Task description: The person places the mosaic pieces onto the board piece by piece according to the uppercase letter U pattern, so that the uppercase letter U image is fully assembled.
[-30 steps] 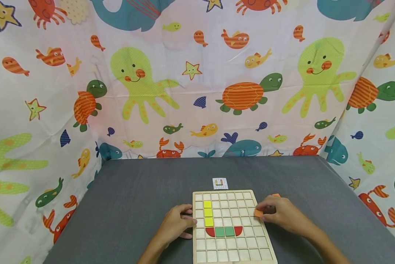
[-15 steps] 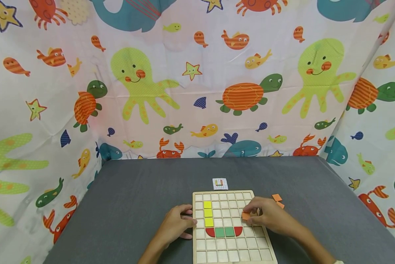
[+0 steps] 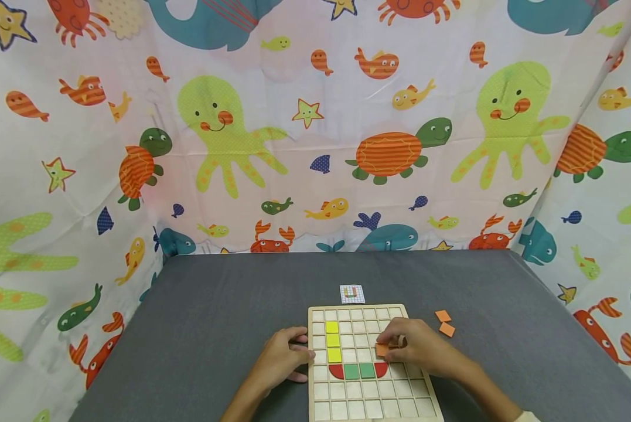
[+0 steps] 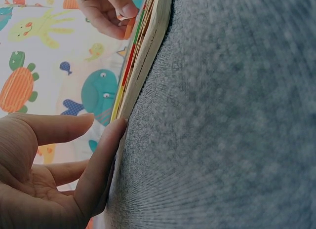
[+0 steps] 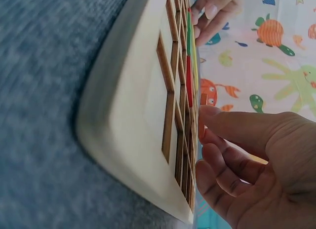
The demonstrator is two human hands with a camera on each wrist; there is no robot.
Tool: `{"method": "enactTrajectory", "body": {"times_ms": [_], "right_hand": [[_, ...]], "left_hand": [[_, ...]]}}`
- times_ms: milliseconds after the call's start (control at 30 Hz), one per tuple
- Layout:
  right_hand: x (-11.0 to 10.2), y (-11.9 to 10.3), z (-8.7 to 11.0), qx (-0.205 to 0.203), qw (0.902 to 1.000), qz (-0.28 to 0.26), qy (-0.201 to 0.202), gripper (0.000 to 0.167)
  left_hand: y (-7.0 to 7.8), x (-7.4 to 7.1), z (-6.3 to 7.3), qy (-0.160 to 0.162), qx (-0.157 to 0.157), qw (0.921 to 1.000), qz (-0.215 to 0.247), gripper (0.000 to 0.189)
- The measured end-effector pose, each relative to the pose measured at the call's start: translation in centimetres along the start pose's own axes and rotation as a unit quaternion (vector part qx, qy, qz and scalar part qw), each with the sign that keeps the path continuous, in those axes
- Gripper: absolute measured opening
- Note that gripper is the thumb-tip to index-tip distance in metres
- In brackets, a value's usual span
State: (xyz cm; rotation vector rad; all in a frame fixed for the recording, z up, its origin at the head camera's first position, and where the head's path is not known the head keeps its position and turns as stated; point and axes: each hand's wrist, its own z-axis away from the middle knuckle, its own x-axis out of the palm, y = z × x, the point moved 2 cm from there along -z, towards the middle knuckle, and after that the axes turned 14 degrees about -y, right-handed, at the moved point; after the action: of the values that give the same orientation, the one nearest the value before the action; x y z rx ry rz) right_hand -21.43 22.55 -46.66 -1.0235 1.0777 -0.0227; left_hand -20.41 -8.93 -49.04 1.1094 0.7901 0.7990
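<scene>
A wooden grid board [image 3: 355, 389] lies on the grey table, holding a column of three yellow square tiles [image 3: 333, 340]. Below that column, a row runs from one red rounded piece [image 3: 336, 370] through two green square tiles [image 3: 351, 371] to another red rounded piece [image 3: 381, 369]. My right hand [image 3: 420, 347] pinches an orange square tile [image 3: 381, 350] over the cell just above the right red piece. In the right wrist view, thumb and fingertips hold that tile on edge, close over the grid. My left hand [image 3: 280, 360] touches the board's left edge with relaxed fingers.
Two loose orange tiles [image 3: 447, 329] lie on the table right of the board. Behind the board is a small printed card [image 3: 352, 293] with a coloured pattern on a grid. A sea-animal curtain [image 3: 315, 193] stands at the table's back and sides.
My right hand has carried the orange tile leftward from the board's right edge to above the right red piece. The two loose orange tiles have come into full sight. The left hand stays put.
</scene>
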Motion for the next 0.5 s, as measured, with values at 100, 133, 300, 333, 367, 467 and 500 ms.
{"method": "enactTrajectory", "body": {"times_ms": [100, 133, 300, 333, 367, 467, 500], "right_hand": [[0.15, -0.08, -0.17, -0.007, 1.0, 0.004, 0.0, 0.023], [0.21, -0.1, -0.2, -0.006, 1.0, 0.005, -0.001, 0.022], [0.44, -0.13, -0.26, -0.001, 0.9999, 0.013, -0.005, 0.021], [0.45, -0.12, -0.24, 0.0, 0.9999, 0.014, -0.003, 0.022], [0.45, -0.13, -0.22, -0.001, 0.9999, 0.016, -0.001, 0.022], [0.42, -0.06, -0.13, -0.002, 0.9998, 0.018, 0.005, 0.023], [0.41, -0.02, -0.1, -0.002, 0.9998, 0.018, 0.006, 0.024]], "left_hand": [[0.01, 0.03, 0.03, 0.0, 0.0, 1.0, 0.0, 0.062], [0.02, 0.04, 0.04, 0.0, 0.0, 1.0, 0.0, 0.062], [0.05, 0.04, 0.07, 0.001, 0.0, 1.0, 0.0, 0.061], [0.03, 0.04, 0.08, 0.001, 0.001, 1.0, 0.0, 0.061], [0.02, 0.03, 0.09, 0.0, 0.002, 1.0, 0.001, 0.061], [0.0, 0.02, 0.12, 0.0, 0.004, 1.0, 0.001, 0.061], [-0.01, 0.02, 0.13, 0.0, 0.006, 1.0, 0.001, 0.061]]}}
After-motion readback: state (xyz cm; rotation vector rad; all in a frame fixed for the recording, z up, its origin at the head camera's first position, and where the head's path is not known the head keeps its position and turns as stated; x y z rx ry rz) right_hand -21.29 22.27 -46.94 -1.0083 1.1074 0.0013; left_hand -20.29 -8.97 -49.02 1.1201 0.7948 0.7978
